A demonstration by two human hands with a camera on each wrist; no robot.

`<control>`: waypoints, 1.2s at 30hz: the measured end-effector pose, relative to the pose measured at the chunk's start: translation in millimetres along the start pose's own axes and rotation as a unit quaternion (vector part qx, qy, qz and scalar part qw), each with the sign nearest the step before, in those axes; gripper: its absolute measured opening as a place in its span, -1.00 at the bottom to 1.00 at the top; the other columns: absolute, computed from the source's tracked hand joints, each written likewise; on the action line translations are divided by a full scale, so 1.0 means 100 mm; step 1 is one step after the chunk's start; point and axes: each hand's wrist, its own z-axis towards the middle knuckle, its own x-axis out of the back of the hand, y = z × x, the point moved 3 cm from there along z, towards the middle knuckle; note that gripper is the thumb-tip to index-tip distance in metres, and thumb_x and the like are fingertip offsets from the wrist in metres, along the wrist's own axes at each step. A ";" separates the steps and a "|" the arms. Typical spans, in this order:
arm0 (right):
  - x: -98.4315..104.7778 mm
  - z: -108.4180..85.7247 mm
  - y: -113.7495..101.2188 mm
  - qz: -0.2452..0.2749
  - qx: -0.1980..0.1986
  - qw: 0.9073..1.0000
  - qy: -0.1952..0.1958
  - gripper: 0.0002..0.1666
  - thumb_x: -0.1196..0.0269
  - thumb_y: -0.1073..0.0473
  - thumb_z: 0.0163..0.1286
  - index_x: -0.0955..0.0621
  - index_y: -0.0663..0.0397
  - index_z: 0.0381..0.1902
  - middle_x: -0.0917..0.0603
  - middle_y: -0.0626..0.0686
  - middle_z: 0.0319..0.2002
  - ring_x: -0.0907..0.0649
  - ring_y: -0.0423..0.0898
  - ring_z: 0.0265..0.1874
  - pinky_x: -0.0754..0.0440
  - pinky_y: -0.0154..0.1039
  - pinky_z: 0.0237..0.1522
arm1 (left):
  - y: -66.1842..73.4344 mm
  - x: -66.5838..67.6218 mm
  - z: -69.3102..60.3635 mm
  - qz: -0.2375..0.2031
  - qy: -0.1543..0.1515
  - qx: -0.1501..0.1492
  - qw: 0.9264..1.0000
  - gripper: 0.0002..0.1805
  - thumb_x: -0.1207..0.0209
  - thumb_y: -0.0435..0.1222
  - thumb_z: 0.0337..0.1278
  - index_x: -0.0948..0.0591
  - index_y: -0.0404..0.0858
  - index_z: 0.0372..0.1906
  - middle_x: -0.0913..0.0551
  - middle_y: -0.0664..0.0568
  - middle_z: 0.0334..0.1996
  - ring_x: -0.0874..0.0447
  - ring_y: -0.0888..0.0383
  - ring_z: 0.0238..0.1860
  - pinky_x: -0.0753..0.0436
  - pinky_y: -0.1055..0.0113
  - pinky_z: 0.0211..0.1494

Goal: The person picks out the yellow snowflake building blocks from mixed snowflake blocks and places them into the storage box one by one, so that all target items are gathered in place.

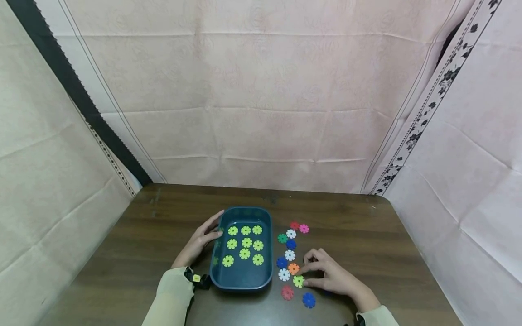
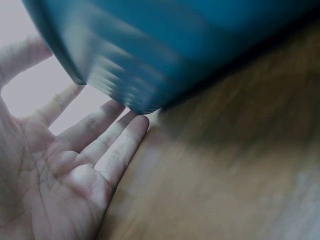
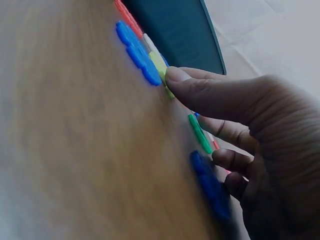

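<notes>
A dark teal tray (image 1: pixel 241 283) holds several yellow-green flower-shaped discs (image 1: pixel 246 242) in loose rows. My left hand (image 1: pixel 200 240) steadies the tray's left side, thumb at the rim; in the left wrist view, its nearly straight fingers (image 2: pixel 120 155) touch the outer wall. Right of the tray, my right hand (image 1: pixel 328 274) pinches a yellow-green flower disc (image 1: pixel 298 281) low over the table, between thumb and index finger. In the right wrist view, the thumb (image 3: pixel 187 85) covers part of that disc (image 3: pixel 159 65). An orange flower disc (image 1: pixel 293 268) lies just beyond it.
Scattered on the brown table (image 1: pixel 326 210) right of the tray are white (image 1: pixel 284 274), blue (image 1: pixel 309 300), red (image 1: pixel 287 292), green (image 1: pixel 282 238) and pink (image 1: pixel 304 228) flower discs. Another blue disc (image 3: pixel 210 185) lies beneath my right hand. Pale cloth (image 1: pixel 261 99) hangs behind the table and at both sides.
</notes>
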 end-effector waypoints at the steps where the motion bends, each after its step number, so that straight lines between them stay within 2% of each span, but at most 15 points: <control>1: 0.00 0.00 0.00 0.002 0.003 1.000 -0.001 -0.75 -0.43 -0.01 0.30 -0.75 -0.38 -0.05 -0.48 -0.19 -0.05 -0.38 -0.20 -0.06 -0.44 -0.21 -0.07 | 0.00 0.00 0.00 -0.002 0.000 0.000 1.000 -0.31 -0.11 -0.26 0.44 -0.22 0.18 0.56 -0.27 -0.01 0.49 -0.18 -0.11 0.49 -0.10 -0.26 0.47; 5: 0.02 -0.01 0.00 0.008 0.005 1.000 -0.007 -0.75 -0.42 0.01 0.32 -0.73 -0.37 -0.04 -0.48 -0.18 -0.04 -0.38 -0.18 -0.04 -0.44 -0.19 -0.04 | 0.00 0.00 0.00 -0.004 0.001 0.004 1.000 -0.31 -0.12 -0.25 0.44 -0.22 0.19 0.56 -0.28 0.01 0.49 -0.18 -0.10 0.49 -0.11 -0.27 0.47; 11: 0.08 -0.06 0.03 0.029 -0.034 0.999 -0.024 -0.69 -0.42 0.05 0.32 -0.67 -0.34 0.01 -0.48 -0.18 0.05 -0.37 -0.16 0.10 -0.45 -0.10 0.09 | 0.00 0.00 0.00 0.002 -0.004 -0.003 1.000 -0.30 -0.14 -0.21 0.44 -0.20 0.17 0.57 -0.22 -0.01 0.52 -0.12 -0.13 0.51 -0.07 -0.29 0.47; 15: 0.11 -0.08 0.07 0.030 -0.047 0.998 -0.009 -0.63 -0.45 0.08 0.28 -0.60 -0.22 0.02 -0.52 -0.17 0.03 -0.41 -0.14 0.07 -0.47 -0.12 0.09 | 0.00 0.01 0.01 0.005 -0.007 -0.009 1.000 -0.31 -0.13 -0.21 0.45 -0.19 0.16 0.58 -0.21 -0.03 0.52 -0.11 -0.15 0.51 -0.06 -0.30 0.47; 18: 0.12 -0.09 0.08 0.017 -0.051 0.999 0.006 -0.58 -0.47 0.02 0.26 -0.56 -0.18 0.01 -0.54 -0.17 -0.01 -0.43 -0.15 0.01 -0.48 -0.17 0.04 | 0.01 0.01 0.01 0.006 -0.010 -0.014 1.000 -0.31 -0.12 -0.22 0.46 -0.19 0.14 0.58 -0.21 -0.04 0.52 -0.11 -0.16 0.51 -0.05 -0.31 0.47; 22: 0.11 -0.08 0.08 -0.007 -0.056 0.998 0.012 -0.59 -0.48 -0.11 0.22 -0.59 -0.22 -0.05 -0.54 -0.19 -0.06 -0.43 -0.20 -0.04 -0.49 -0.21 -0.01 | 0.01 0.01 0.01 0.004 -0.010 -0.013 1.000 -0.31 -0.12 -0.21 0.45 -0.20 0.15 0.58 -0.24 -0.05 0.51 -0.14 -0.16 0.50 -0.06 -0.30 0.47; 27: 0.11 -0.07 0.08 -0.006 -0.065 0.998 0.005 -0.69 -0.47 -0.12 0.24 -0.63 -0.27 -0.13 -0.54 -0.20 -0.10 -0.43 -0.22 -0.07 -0.49 -0.22 -0.03 | 0.00 0.01 0.00 0.003 -0.010 -0.013 1.000 -0.31 -0.13 -0.20 0.44 -0.20 0.17 0.57 -0.27 -0.05 0.49 -0.16 -0.15 0.49 -0.07 -0.30 0.47; 32: 0.11 -0.07 0.08 0.003 -0.082 0.997 -0.005 -0.68 -0.46 -0.13 0.24 -0.65 -0.30 -0.08 -0.55 -0.22 -0.07 -0.43 -0.24 -0.01 -0.50 -0.19 0.05 | -0.01 0.01 0.00 0.003 -0.011 -0.016 1.000 -0.31 -0.12 -0.22 0.45 -0.20 0.16 0.58 -0.25 -0.05 0.51 -0.15 -0.16 0.49 -0.07 -0.30 0.47; 36: 0.11 -0.06 0.08 0.001 -0.086 0.996 -0.010 -0.67 -0.45 -0.15 0.24 -0.68 -0.38 -0.04 -0.52 -0.22 -0.08 -0.42 -0.24 -0.02 -0.50 -0.20 0.02 | 0.00 0.01 0.00 0.006 -0.009 -0.015 1.000 -0.31 -0.12 -0.22 0.45 -0.19 0.16 0.58 -0.24 -0.03 0.51 -0.14 -0.15 0.50 -0.07 -0.29 0.48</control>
